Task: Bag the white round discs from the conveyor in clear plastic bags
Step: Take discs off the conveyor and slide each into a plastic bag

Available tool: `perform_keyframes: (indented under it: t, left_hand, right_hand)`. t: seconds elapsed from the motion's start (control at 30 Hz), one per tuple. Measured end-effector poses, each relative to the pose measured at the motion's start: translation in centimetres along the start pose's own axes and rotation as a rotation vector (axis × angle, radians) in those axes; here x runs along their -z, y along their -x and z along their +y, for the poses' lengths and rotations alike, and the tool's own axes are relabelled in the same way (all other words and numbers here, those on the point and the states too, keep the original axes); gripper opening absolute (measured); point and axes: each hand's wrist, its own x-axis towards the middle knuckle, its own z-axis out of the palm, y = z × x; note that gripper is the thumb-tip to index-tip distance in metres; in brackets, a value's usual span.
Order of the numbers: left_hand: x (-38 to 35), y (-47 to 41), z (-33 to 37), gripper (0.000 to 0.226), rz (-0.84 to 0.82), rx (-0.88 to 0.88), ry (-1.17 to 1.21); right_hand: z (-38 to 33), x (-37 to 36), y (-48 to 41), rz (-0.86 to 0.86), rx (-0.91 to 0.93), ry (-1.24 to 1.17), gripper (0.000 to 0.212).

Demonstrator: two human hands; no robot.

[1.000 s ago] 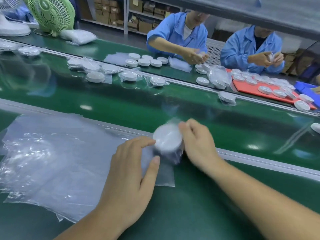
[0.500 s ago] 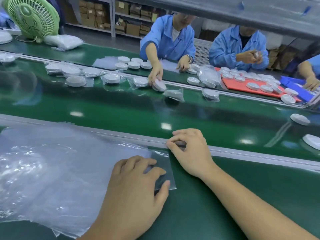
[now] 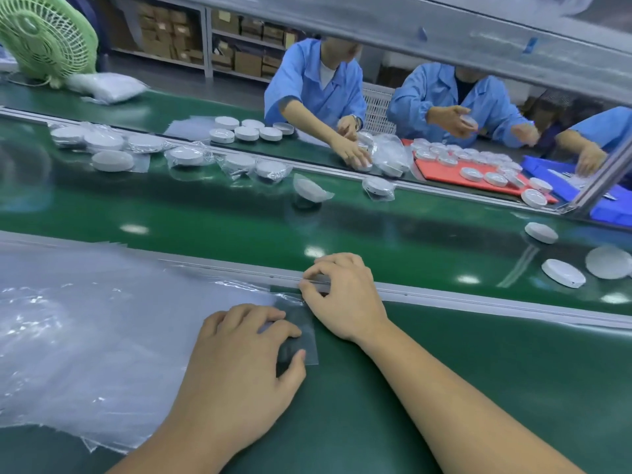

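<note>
A pile of clear plastic bags [image 3: 89, 330] lies flat on the green bench in front of me. My left hand [image 3: 239, 371] rests on the pile's right end, fingertips pressing the top bag [image 3: 301, 336]. My right hand [image 3: 342, 295] pinches that bag's far corner beside the metal rail. Three bare white discs [image 3: 563, 273] lie on the green conveyor belt [image 3: 239, 220] at the right. A bagged disc [image 3: 314, 190] sits mid-belt, and several more bagged discs [image 3: 191, 155] lie along the belt's far side.
A metal rail [image 3: 478, 302] separates my bench from the belt. Across the belt, people in blue coats [image 3: 318, 87] handle discs over a red tray [image 3: 458, 176] holding several discs. A green fan [image 3: 44, 35] stands far left. A slanted metal beam [image 3: 444, 35] crosses overhead.
One second ago both hands held a disc in a bag above the rail. That bagged disc now lies out on the belt, and both hands have come down onto the bag pile.
</note>
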Motion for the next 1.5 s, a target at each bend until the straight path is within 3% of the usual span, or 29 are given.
perform_keyframes:
  t: [0.7, 1.5]
  left_hand:
    - [0.12, 0.22, -0.07, 0.041, -0.006, -0.008, 0.049]
    - [-0.21, 0.07, -0.28, 0.043, -0.008, -0.012, 0.050]
  right_hand:
    - [-0.04, -0.03, 0.09, -0.017, 0.020, 0.019, 0.030]
    - [0.01, -0.06, -0.05, -0.015, 0.006, 0.023, 0.025]
